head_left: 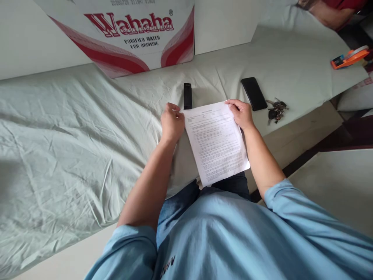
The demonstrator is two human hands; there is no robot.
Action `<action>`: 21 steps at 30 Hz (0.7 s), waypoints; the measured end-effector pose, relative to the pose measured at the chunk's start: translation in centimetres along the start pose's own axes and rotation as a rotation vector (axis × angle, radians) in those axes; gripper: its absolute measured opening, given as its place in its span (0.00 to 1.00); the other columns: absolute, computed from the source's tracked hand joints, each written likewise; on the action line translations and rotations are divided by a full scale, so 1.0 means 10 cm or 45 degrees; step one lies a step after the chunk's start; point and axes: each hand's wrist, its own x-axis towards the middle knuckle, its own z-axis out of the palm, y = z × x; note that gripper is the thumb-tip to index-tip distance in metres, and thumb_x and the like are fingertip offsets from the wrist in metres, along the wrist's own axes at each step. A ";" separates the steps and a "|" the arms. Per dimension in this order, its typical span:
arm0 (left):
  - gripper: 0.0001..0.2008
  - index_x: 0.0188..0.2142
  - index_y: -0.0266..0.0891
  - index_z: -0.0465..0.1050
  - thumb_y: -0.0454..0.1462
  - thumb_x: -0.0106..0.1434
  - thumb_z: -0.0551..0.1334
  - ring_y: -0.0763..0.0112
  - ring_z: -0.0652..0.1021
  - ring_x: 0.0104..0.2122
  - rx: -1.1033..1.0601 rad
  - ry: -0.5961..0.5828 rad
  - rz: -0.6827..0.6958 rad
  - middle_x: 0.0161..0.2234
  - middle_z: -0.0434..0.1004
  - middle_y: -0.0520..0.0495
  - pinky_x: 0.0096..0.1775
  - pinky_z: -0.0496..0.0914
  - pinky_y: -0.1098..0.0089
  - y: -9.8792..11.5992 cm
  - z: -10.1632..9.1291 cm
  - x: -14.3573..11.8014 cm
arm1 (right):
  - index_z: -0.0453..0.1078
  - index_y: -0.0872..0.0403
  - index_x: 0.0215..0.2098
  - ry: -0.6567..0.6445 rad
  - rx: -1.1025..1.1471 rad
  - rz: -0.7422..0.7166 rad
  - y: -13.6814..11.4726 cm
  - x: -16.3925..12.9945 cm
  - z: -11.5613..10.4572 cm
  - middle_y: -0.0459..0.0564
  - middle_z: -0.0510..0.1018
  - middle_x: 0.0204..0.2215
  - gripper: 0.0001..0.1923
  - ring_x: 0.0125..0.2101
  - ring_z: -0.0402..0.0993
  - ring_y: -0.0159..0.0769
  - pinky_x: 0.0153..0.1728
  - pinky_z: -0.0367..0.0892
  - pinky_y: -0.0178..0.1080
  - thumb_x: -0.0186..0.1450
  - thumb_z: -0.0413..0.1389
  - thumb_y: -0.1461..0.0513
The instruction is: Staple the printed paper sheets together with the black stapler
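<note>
Both hands, left hand [172, 123] and right hand [241, 113], apparently pinch the printed sheet [217, 142] between them.

The printed sheet of paper [217, 142] is white, covered in dense lines of small black text under a centred heading. It lies slanted, its top edge toward the far side, its lower corner hanging past the edge of the cloth-covered surface. Both top corners are pinched; the sheet bows slightly.
</note>
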 end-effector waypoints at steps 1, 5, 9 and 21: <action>0.10 0.39 0.44 0.73 0.28 0.61 0.62 0.68 0.75 0.29 0.066 0.016 0.001 0.26 0.73 0.53 0.42 0.73 0.65 0.03 0.00 0.00 | 0.86 0.51 0.44 -0.005 -0.014 0.014 -0.01 0.00 0.01 0.49 0.88 0.37 0.14 0.35 0.79 0.39 0.44 0.75 0.43 0.71 0.58 0.56; 0.12 0.34 0.42 0.77 0.27 0.62 0.57 0.66 0.75 0.29 0.222 -0.023 -0.017 0.27 0.75 0.51 0.42 0.70 0.65 0.21 -0.02 -0.03 | 0.87 0.53 0.43 -0.003 -0.071 0.039 -0.01 -0.01 0.04 0.49 0.88 0.35 0.15 0.32 0.78 0.37 0.41 0.75 0.41 0.69 0.56 0.63; 0.15 0.34 0.41 0.81 0.27 0.62 0.57 0.65 0.75 0.31 0.271 -0.003 -0.071 0.28 0.78 0.49 0.42 0.70 0.65 0.29 -0.01 -0.06 | 0.87 0.53 0.43 -0.012 -0.144 0.046 0.00 -0.01 0.06 0.48 0.86 0.31 0.16 0.28 0.74 0.36 0.36 0.72 0.40 0.68 0.55 0.64; 0.13 0.53 0.46 0.84 0.36 0.73 0.64 0.59 0.80 0.48 -0.097 0.096 0.142 0.42 0.76 0.45 0.60 0.73 0.61 0.08 0.04 -0.15 | 0.85 0.50 0.41 0.066 -0.041 0.047 0.02 0.00 0.07 0.46 0.82 0.27 0.13 0.28 0.71 0.38 0.37 0.71 0.43 0.69 0.58 0.59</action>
